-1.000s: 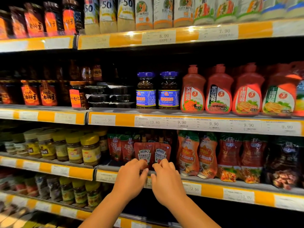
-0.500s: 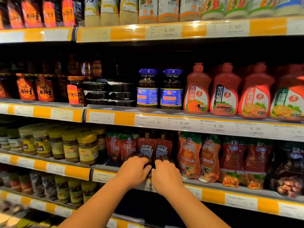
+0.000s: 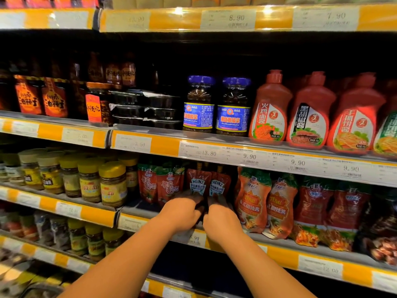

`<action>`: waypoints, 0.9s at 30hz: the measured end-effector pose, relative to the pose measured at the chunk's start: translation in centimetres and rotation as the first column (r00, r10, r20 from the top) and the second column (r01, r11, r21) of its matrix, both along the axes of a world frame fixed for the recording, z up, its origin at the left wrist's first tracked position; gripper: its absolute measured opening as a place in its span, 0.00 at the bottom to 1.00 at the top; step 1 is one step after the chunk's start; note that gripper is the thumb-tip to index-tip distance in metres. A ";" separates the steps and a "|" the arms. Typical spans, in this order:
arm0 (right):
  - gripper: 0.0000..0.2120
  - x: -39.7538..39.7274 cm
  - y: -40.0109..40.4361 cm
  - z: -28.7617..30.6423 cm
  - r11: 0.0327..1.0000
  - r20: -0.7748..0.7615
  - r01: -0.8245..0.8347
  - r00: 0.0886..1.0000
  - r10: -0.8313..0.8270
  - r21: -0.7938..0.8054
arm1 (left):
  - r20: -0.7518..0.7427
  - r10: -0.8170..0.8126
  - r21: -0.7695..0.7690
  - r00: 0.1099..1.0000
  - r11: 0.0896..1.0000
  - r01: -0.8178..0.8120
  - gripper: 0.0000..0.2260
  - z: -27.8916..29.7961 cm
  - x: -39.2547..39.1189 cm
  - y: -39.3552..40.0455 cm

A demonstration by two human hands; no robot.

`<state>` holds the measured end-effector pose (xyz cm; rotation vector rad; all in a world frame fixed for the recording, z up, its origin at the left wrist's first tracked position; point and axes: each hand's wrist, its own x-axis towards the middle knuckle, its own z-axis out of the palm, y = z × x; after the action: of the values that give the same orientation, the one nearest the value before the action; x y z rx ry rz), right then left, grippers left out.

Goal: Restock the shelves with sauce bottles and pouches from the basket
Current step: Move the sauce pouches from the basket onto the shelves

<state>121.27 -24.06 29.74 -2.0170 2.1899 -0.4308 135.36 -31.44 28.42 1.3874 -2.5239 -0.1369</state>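
In the lower centre of the frame the fingers of both hands are curled forward at the base of two Heinz ketchup pouches. The left hand (image 3: pixel 182 214) has its fingertips on the bottom of the left Heinz pouch (image 3: pixel 197 182), and the right hand (image 3: pixel 221 218) has its fingertips at the bottom of the right Heinz pouch (image 3: pixel 218 184). The fingertips are dark with shadow and a little blurred, so I cannot tell if they pinch the pouches or only push them. The two hands are almost touching each other, knuckles upward. Both bare forearms rise from the bottom edge of the frame toward the shelf (image 3: pixel 279 258).

The pouches stand upright, side by side, on this third shelf, behind the yellow price strip. Just to their left stand red tomato sauce pouches (image 3: pixel 161 186), and further left yellow-lidded jars (image 3: pixel 112 183). To the right stand orange sweet chili sauce pouches (image 3: pixel 253 201), very near the right hand. On the shelf above stand two blue-lidded jars (image 3: pixel 217 106) and red squeeze bottles (image 3: pixel 309 112) toward the right.

Compared with half a second ago, the hands have reached deeper into the shelf, and the fingers cover more of the pouch bottoms. The camera has come nearer to the shelf, so the top row is now almost out of the frame.
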 end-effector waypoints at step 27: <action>0.23 19.0 5.3 -8.3 0.900 0.435 -0.417 0.792 0.429 -0.127 | -0.742 0.535 0.375 0.404 0.831 -0.410 0.20 -13.4 29.8 19.5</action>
<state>140.22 -18.81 21.40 -2.0711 1.4133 -0.7737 165.19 -11.95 14.98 1.5293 -1.2775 -0.6874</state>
